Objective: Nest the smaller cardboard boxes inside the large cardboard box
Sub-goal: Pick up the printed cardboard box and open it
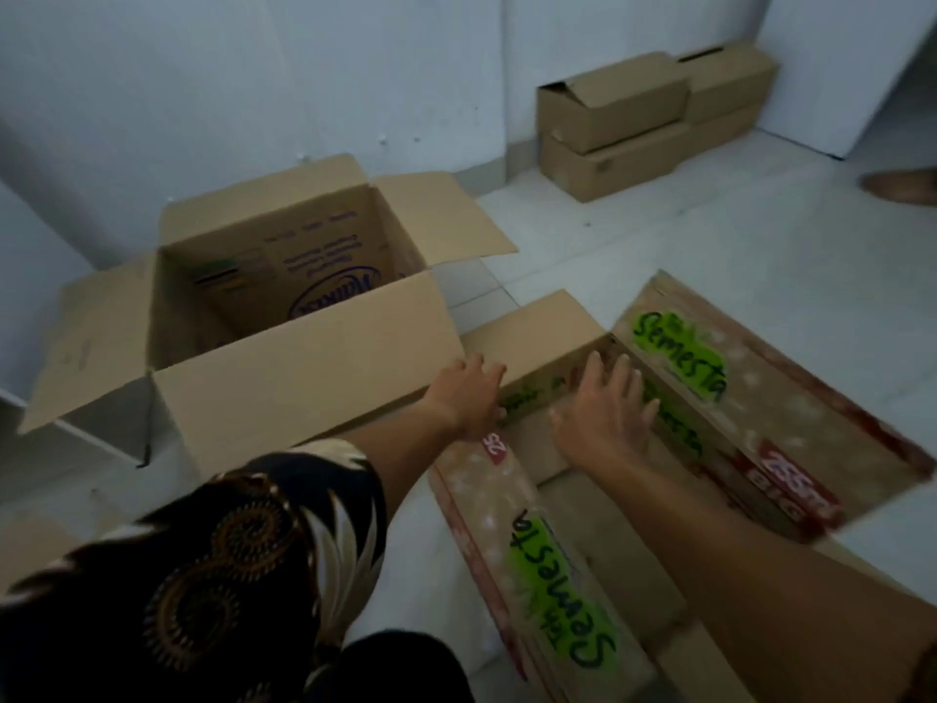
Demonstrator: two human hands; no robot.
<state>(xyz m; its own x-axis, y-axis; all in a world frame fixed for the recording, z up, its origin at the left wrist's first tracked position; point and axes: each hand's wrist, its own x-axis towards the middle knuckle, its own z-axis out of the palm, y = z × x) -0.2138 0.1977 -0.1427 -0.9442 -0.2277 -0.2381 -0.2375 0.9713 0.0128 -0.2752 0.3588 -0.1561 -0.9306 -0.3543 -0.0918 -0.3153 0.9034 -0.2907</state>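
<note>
A large open cardboard box (304, 367) stands on the floor at centre left, its flaps spread and its inside empty. To its right lies a smaller open box (730, 433) with green "Semesta" labels and red print on its flaps. My left hand (469, 393) rests on that box's far left flap edge, fingers curled over it. My right hand (603, 413) reaches inside the same box, fingers spread, palm against the inner wall.
Several closed brown boxes (623, 129) are stacked against the white wall at the back right. The floor (710, 235) is pale tile. Someone's foot (902, 185) shows at the right edge. My patterned sleeve (228, 565) fills the lower left.
</note>
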